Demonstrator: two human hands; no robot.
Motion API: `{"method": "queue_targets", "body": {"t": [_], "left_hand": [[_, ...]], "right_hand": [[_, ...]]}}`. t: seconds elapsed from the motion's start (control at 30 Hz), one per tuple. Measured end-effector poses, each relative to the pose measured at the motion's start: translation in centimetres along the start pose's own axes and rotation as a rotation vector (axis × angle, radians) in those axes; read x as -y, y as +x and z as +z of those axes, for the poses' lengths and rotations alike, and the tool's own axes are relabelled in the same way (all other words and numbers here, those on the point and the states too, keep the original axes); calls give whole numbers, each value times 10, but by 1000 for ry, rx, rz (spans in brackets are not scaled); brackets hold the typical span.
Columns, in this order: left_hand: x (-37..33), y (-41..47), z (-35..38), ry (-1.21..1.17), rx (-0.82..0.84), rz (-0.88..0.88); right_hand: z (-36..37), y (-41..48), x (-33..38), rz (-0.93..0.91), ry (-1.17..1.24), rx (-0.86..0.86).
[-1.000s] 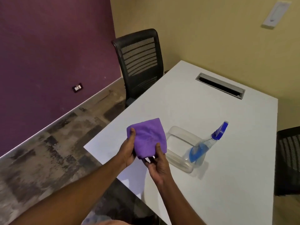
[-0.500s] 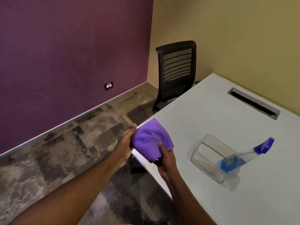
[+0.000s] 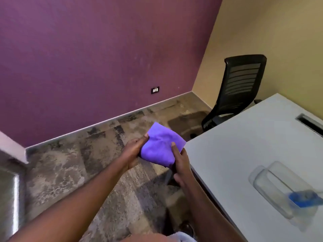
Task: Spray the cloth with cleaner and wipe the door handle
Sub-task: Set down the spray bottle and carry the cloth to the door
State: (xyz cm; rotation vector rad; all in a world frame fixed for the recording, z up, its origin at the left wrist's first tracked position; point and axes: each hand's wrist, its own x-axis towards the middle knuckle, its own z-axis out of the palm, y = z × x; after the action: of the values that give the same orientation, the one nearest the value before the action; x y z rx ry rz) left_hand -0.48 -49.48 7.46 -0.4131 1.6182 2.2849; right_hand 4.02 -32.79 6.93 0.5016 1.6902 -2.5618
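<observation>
- My left hand point(image 3: 133, 152) and right hand point(image 3: 181, 165) hold a folded purple microfibre cloth point(image 3: 161, 147) between them, above the carpet point(image 3: 78, 163) and just off the near corner of the white table point(image 3: 253, 137).
- Left thumb lies on the cloth's left edge, and the fingers curl under it. The right thumb presses flat on the cloth's face while the other right fingers grip from below, mostly hidden.
- Well to the right of my right fingers, a spray bottle point(image 3: 303, 199) with blue liquid lies tipped across a clear plastic container point(image 3: 272, 180) on the table, its nozzle cut off by the frame.
- Beyond my fingers, a black mesh-back office chair point(image 3: 243, 81) stands at the table's far end, against the yellow wall point(image 3: 279, 32).
- Ahead and slightly left of my fingers, a wall socket point(image 3: 155, 90) sits low on the purple wall point(image 3: 96, 58).
- Far left of my left hand, a blurred metallic strip point(image 3: 15, 193) may be a door edge; I cannot tell.
</observation>
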Motion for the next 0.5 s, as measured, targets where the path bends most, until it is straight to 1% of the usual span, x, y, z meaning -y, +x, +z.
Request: {"method": "queue_targets", "body": {"t": [0.13,0.2,0.27,0.37,0.43,0.5], "left_hand": [[-10,-7,-46,-28,-190,83],[-14,-9,-65,-55,-238,101],[-19,-11,-82,-73,-274,116],[-24,-13,-102,-150,-337,126],[-25,-14,-115,-218,-382,120],[-25,-16,-127,-292,-427,125]], "right_hand": [[50,5,-14,46,-6,98],[71,8,-20,75,-22,145],[89,13,-25,143,-25,170],[111,23,-33,324,-20,200],[125,30,-39,483,-21,267],[141,40,-46,583,-31,354]]}}
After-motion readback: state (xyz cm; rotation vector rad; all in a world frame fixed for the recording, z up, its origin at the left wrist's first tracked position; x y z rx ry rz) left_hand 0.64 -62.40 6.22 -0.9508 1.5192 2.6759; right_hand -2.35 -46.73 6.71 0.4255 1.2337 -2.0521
